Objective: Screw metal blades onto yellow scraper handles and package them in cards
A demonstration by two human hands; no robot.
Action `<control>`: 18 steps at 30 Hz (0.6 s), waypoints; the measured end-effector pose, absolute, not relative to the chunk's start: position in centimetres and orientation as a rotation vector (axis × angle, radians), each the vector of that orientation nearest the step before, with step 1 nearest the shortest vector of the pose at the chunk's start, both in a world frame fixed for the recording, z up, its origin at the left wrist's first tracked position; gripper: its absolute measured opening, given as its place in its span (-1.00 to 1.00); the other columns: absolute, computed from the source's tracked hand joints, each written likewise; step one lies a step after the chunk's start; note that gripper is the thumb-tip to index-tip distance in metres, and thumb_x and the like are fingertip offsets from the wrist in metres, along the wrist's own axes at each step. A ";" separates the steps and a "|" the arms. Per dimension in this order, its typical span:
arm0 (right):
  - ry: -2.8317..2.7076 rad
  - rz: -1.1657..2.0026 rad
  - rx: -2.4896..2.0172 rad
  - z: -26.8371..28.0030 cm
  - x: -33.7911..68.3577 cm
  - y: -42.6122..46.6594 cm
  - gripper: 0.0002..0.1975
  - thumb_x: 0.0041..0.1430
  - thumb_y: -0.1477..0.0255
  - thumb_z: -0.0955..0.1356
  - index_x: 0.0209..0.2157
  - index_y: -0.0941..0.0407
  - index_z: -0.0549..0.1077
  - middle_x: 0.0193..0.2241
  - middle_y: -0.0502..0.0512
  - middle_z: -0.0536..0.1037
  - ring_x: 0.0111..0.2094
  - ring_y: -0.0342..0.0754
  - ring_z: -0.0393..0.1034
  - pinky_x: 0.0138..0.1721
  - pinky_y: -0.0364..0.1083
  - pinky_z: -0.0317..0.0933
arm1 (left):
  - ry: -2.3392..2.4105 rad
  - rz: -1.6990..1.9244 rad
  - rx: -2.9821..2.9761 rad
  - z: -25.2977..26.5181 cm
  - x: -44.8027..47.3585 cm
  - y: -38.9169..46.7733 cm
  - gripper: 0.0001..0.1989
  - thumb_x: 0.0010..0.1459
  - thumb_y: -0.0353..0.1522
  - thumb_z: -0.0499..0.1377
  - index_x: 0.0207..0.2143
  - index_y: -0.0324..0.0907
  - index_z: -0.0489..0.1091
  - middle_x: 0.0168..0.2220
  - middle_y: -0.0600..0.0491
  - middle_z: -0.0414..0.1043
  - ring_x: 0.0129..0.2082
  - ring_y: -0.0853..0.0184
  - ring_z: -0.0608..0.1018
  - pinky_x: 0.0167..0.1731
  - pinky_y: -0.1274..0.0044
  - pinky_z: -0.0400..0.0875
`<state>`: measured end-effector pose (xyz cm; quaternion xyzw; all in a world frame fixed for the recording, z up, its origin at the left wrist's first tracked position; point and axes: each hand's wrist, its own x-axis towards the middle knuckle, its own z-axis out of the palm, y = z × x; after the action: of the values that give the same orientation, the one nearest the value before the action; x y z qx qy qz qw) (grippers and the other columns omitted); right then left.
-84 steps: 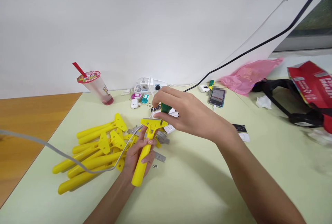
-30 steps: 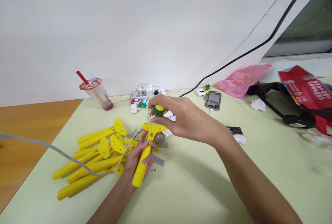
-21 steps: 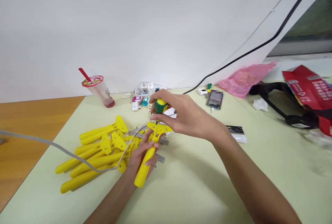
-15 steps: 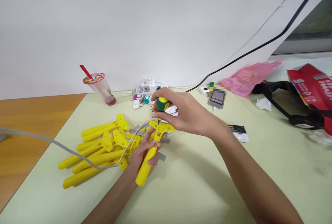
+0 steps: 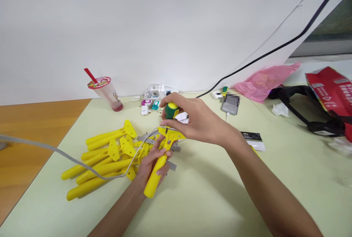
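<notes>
Screwdriver (image 5: 172, 110) shifted from right end to left end of scraper (image 5: 153, 182) head; right-end screw (image 5: 179, 136) now exposed, so driving is presumably concentrated at left end. Scraper handle clasped by wrapped fingers of left grip (image 5: 147, 161); screwdriver pinched between thumb and fingertips of right grip (image 5: 196, 118), above scraper head. Scraper: smooth, plastic-looking, cylindrical handle, flared head. Screwdriver handle: bulbous, green-yellow. Yellow scrapers (image 5: 106, 170) piled left of left grip; flat metal blade (image 5: 172, 166) just right, on worktop (image 5: 206, 200).

We find free room on the pale green table (image 5: 209, 200) between our bare forearms (image 5: 261, 182); leftward, the pile of long-handled yellow plastic scrapers (image 5: 115, 166) and the thin grey cable (image 5: 27, 142) crossing before it obstruct us.
</notes>
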<state>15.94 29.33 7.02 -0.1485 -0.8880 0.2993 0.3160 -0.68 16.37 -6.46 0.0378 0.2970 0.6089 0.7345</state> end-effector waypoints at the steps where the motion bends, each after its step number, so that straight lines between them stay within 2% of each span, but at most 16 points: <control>1: -2.343 0.791 -0.391 7.0 15.9 29.3 -0.74 0.43 0.40 0.43 0.08 0.04 0.40 -0.12 0.08 0.68 -0.18 -0.03 0.55 -0.09 -0.05 0.36 | 0.655 1.339 0.082 -6.5 -0.7 16.4 -0.31 0.17 -0.55 0.35 0.29 0.00 0.25 0.08 -0.04 0.44 -0.32 0.48 0.61 -0.76 0.80 0.28; 5: -2.367 0.803 -0.405 6.9 15.8 29.4 -0.75 0.44 0.40 0.43 0.08 0.04 0.38 -0.12 0.08 0.66 -0.16 -0.02 0.55 -0.07 -0.03 0.35 | 0.656 1.338 0.076 -6.6 -0.7 16.4 -0.31 0.18 -0.57 0.34 0.30 0.00 0.25 0.08 -0.05 0.44 -0.32 0.46 0.61 -0.76 0.79 0.30; 10: -2.406 0.797 -0.407 7.1 15.7 29.4 -0.77 0.44 0.40 0.43 0.04 0.04 0.38 -0.11 0.07 0.65 -0.18 -0.02 0.53 -0.10 -0.04 0.33 | 0.636 1.333 0.107 -7.1 -0.8 16.4 -0.30 0.22 -0.55 0.32 0.33 0.01 0.22 0.18 -0.11 0.41 -0.31 0.48 0.60 -0.74 0.80 0.29; 14: -2.435 0.766 -0.431 7.1 15.7 29.4 -0.76 0.45 0.38 0.42 0.07 0.03 0.37 -0.10 0.07 0.65 -0.17 -0.01 0.53 -0.10 -0.04 0.31 | 0.651 1.320 0.104 -7.2 -0.8 16.4 -0.34 0.23 -0.54 0.32 0.31 0.01 0.25 0.13 -0.09 0.43 -0.30 0.47 0.61 -0.73 0.79 0.32; 18: -2.510 0.644 -0.430 7.1 15.7 29.5 -0.76 0.46 0.33 0.43 0.07 0.03 0.40 0.04 0.12 0.63 -0.12 0.01 0.51 -0.14 -0.05 0.27 | 0.652 1.317 0.093 -7.0 -0.6 16.5 -0.34 0.21 -0.55 0.34 0.30 -0.01 0.27 0.08 -0.07 0.45 -0.30 0.47 0.62 -0.74 0.79 0.31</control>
<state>15.68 29.48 7.08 -0.1582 -0.9241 0.2372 0.2546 -0.58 16.48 -7.04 0.0426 0.2972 0.6005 0.7411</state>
